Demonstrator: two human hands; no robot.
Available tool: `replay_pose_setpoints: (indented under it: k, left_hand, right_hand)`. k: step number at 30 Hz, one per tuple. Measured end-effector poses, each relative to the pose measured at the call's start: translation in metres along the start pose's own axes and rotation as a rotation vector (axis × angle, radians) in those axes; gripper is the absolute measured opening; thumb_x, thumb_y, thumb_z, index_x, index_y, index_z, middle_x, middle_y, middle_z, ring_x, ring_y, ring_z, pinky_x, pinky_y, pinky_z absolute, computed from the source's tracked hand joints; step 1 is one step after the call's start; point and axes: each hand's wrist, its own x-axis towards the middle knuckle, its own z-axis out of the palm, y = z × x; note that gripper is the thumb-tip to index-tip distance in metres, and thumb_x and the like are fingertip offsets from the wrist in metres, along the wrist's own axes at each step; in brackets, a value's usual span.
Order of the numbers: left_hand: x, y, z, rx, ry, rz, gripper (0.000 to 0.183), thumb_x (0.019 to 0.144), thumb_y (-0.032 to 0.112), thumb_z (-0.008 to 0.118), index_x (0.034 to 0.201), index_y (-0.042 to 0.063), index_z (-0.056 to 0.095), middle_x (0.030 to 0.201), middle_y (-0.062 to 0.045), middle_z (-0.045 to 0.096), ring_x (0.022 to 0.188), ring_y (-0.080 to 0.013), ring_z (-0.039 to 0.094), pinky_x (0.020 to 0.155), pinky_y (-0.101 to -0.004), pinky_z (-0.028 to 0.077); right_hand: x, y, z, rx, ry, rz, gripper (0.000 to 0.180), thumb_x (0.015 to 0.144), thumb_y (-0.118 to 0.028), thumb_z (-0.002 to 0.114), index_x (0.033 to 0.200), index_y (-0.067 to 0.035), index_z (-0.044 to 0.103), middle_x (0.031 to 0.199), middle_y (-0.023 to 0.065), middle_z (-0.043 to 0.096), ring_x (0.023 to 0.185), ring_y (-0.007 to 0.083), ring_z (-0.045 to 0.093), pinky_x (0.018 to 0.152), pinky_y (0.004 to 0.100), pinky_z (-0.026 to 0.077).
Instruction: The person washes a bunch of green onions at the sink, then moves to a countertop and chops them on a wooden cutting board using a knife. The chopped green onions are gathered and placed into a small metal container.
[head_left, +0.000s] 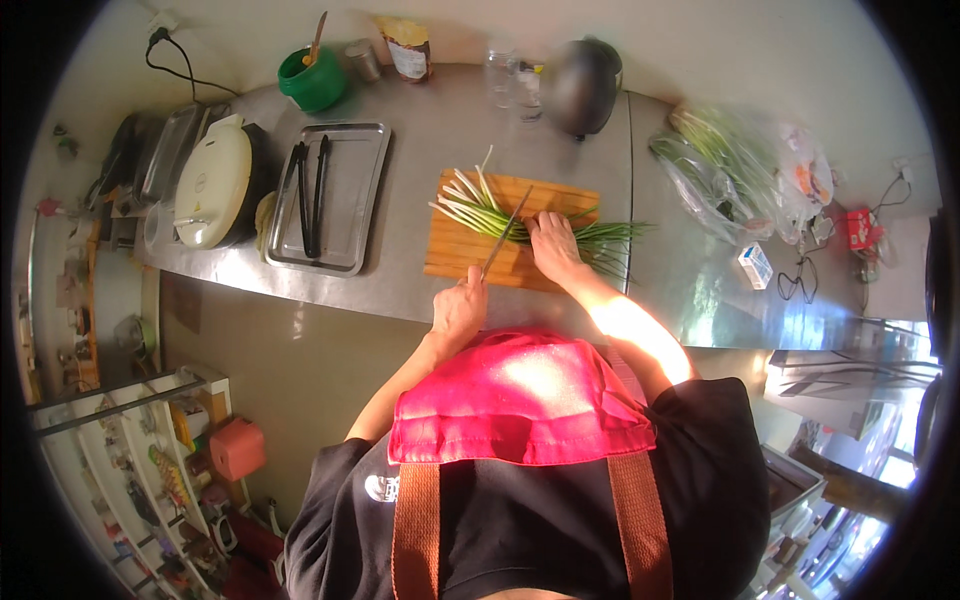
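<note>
A bunch of green onions (480, 212) lies across a wooden cutting board (457, 255), white ends to the left and green tops reaching past the board's right edge. My left hand (460, 306) grips the handle of a knife (504, 236), whose blade slants up and to the right across the bunch. Just right of the blade, my right hand (553, 244) holds the green onions down with curled fingers. Whether the blade has cut into them cannot be told.
Left of the board, black tongs (315, 199) lie in a metal tray (367, 199), beside a round cream-lidded appliance (214, 184). Behind stand a green container (313, 82), glass jars (501, 75) and a dark pan (581, 86). Bagged green onions (720, 161) and a small box (755, 265) lie at right.
</note>
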Motion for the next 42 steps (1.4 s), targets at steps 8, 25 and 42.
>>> replay_pose_setpoints:
  k: [8,25,42]
  left_hand:
    - [0.009,0.014,-0.002,0.209,-0.253,-0.033,0.016,0.086,0.013,0.039,0.097,0.001,0.041,0.074,-0.018,0.06,0.062,-0.0365,0.061,0.053,-0.0435,0.05]
    - [0.051,-0.012,0.038,0.09,0.031,-0.079,0.026,0.09,0.031,0.045,0.087,0.006,0.042,0.059,-0.019,0.059,0.056,-0.0356,0.06,0.05,-0.0456,0.048]
    - [0.025,-0.239,-0.03,-0.749,0.152,-0.666,0.043,0.093,0.036,0.04,0.072,-0.001,0.048,0.048,-0.007,0.047,0.036,-0.0184,0.049,0.036,-0.0321,0.042]
  right_hand:
    - [-0.008,-0.006,-0.011,0.184,-0.036,0.02,0.051,0.072,-0.031,0.066,0.109,0.001,0.053,0.097,0.012,0.048,0.095,0.0279,0.047,0.086,0.0374,0.039]
    - [-0.032,-0.009,0.0,0.183,0.084,-0.067,0.061,0.075,-0.031,0.061,0.124,0.0,0.042,0.111,0.0119,0.047,0.103,0.0258,0.045,0.089,0.0376,0.036]
    - [-0.021,0.0,-0.064,2.352,0.631,0.734,0.049,0.093,-0.016,0.037,0.134,0.005,0.022,0.136,0.0212,0.032,0.126,0.0303,0.034,0.107,0.0375,0.027]
